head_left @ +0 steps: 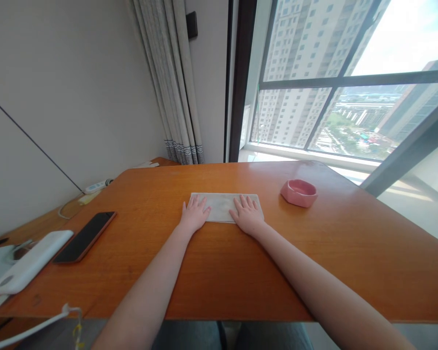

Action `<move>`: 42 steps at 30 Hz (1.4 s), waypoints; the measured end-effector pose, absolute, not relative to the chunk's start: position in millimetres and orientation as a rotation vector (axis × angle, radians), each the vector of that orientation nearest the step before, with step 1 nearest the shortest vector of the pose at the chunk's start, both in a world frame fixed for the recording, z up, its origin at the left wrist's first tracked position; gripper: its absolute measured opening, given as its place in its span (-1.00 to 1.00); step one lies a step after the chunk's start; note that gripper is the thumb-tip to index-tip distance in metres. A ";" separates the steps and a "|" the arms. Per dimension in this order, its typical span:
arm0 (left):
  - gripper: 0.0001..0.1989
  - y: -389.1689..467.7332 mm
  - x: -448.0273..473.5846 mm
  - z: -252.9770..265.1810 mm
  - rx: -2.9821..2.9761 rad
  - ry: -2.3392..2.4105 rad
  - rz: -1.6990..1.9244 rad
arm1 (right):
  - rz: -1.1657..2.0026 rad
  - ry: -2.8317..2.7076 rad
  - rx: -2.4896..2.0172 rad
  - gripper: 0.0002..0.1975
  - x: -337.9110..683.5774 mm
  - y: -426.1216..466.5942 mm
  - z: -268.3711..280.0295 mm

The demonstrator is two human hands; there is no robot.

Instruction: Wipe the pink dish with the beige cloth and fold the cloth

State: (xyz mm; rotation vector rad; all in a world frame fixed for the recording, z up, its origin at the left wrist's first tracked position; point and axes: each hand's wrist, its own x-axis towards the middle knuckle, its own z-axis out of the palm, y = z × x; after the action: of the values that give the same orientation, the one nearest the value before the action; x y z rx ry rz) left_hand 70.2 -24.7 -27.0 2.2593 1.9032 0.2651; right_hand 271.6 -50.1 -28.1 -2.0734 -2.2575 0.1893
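A pale, flat, folded cloth (221, 208) lies lengthwise across the middle of the wooden table. My left hand (194, 215) rests flat on its left end, fingers spread and pointing away from me. On the right end, my right hand (247, 215) presses down the same way, palm down with fingers apart. Between the hands the cloth's bare middle shows. Neither hand grips anything.
A pink angular bowl (299, 192) stands right of the cloth on the table (237, 272). At the left lie a dark phone (85, 238) and a white power bank (32, 262) with a cable. A power strip (97, 186) sits by the wall. A large window is at the right.
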 end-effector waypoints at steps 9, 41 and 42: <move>-0.52 -35.8 78.6 -20.0 2.346 2.159 0.439 | 0.189 -2.059 -2.210 -0.27 279.6 -38.4 -26.5; -0.83 -23.0 41.5 -4.3 2.131 2.168 0.499 | 0.299 -1.961 -2.261 -0.64 329.8 -33.9 1.6; -0.80 -22.5 42.2 -3.9 2.120 2.153 0.540 | 0.256 -1.960 -2.231 -0.64 328.2 -34.3 1.9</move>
State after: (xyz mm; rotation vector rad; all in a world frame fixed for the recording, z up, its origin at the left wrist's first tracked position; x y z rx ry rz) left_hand 42.2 -22.5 -3.9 2.1199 2.1532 0.5397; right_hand 328.2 -34.3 1.9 -2.2307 -1.9598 0.2565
